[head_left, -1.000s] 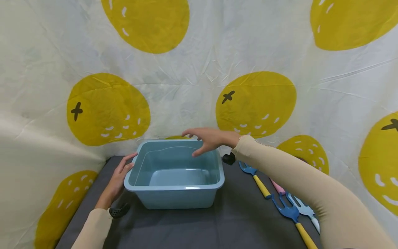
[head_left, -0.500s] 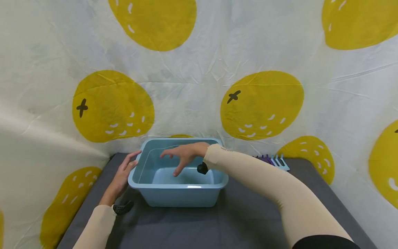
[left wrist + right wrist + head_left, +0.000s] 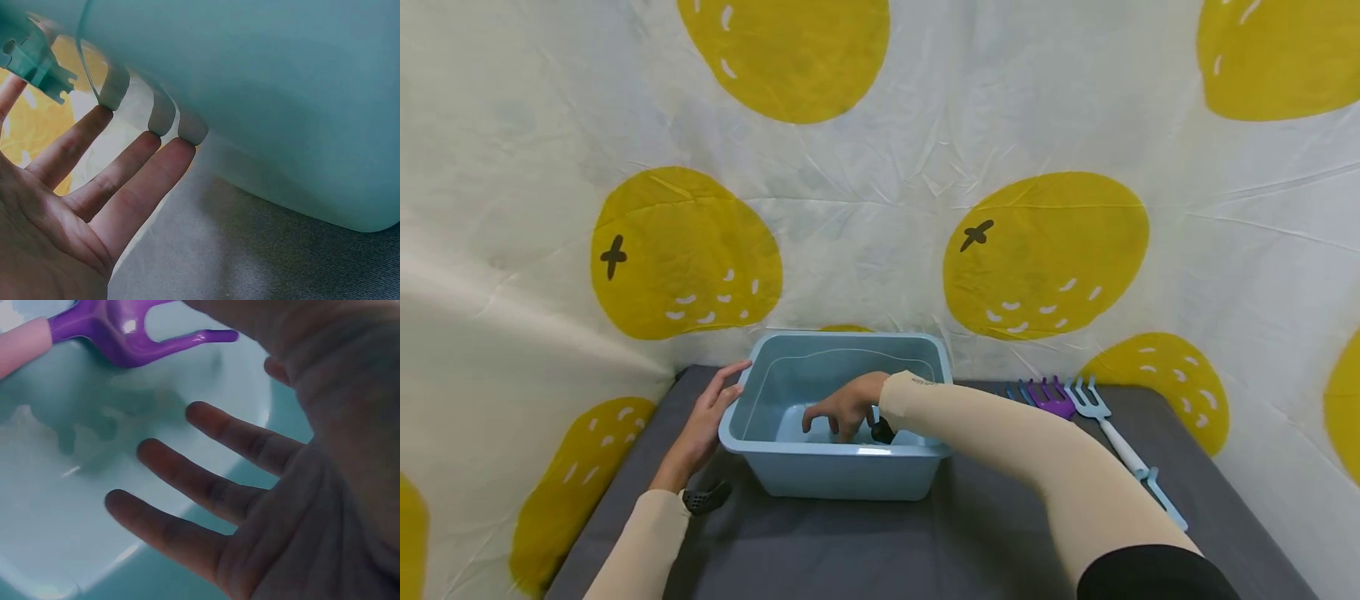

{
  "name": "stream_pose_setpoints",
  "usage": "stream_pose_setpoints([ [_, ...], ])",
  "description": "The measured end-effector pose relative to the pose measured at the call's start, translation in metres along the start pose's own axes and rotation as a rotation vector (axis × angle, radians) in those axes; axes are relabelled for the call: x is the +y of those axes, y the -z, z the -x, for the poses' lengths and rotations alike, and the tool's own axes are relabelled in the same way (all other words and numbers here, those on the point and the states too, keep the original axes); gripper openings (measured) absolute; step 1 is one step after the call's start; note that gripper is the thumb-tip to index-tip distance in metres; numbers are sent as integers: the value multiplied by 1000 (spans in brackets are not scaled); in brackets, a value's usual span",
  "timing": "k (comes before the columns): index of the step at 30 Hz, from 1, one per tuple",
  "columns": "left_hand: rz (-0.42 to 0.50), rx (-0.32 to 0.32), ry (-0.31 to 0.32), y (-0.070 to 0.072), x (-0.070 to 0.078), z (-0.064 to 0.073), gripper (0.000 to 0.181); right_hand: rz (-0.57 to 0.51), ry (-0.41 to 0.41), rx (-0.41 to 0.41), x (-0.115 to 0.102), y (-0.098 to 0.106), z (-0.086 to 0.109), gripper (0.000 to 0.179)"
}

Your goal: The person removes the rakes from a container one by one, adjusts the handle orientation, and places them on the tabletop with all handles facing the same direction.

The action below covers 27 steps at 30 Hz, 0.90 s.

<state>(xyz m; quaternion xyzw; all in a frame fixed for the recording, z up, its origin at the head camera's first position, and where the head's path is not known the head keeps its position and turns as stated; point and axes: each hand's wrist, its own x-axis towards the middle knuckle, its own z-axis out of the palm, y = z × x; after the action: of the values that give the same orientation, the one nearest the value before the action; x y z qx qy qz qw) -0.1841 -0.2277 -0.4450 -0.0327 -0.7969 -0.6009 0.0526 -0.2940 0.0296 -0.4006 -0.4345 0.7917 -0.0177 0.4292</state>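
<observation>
A light blue plastic basin stands on the dark cloth. My left hand has its straight fingertips on the left rim, also plain in the left wrist view, where the fingers are spread. My right hand is lowered into the basin, palm down. In the right wrist view a purple garden fork with a pink handle lies over the basin floor. Three right fingers stretch out spread beside it, and the thumb side of the hand overlaps one tine.
To the right of the basin lie more garden forks: a purple one, a light blue one with a white handle and a blue one, partly behind my right arm. A patterned sheet hangs right behind the basin.
My right hand has moved left from over the basin's back right rim and then down into it. The left hand stays at the left rim. The head view has shifted slightly.
</observation>
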Motion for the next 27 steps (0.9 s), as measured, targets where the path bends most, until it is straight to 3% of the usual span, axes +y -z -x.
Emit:
stream_pose_setpoints([
  [6,2,-3,-17,-2,-3,-2,53,-52,-66,-76,4,-12,-4,49],
  [14,0,-6,-39,-2,-3,-1,52,-3,-80,-38,7,-22,-5,33],
  [16,-3,-7,-42,-2,-2,0,52,14,-85,-42,6,-23,-6,36],
  [22,0,2,-40,-1,-2,3,52,-8,-137,-45,5,-28,-8,73],
  [27,0,5,-54,-1,-5,5,51,-32,-135,-44,6,-32,-11,77],
])
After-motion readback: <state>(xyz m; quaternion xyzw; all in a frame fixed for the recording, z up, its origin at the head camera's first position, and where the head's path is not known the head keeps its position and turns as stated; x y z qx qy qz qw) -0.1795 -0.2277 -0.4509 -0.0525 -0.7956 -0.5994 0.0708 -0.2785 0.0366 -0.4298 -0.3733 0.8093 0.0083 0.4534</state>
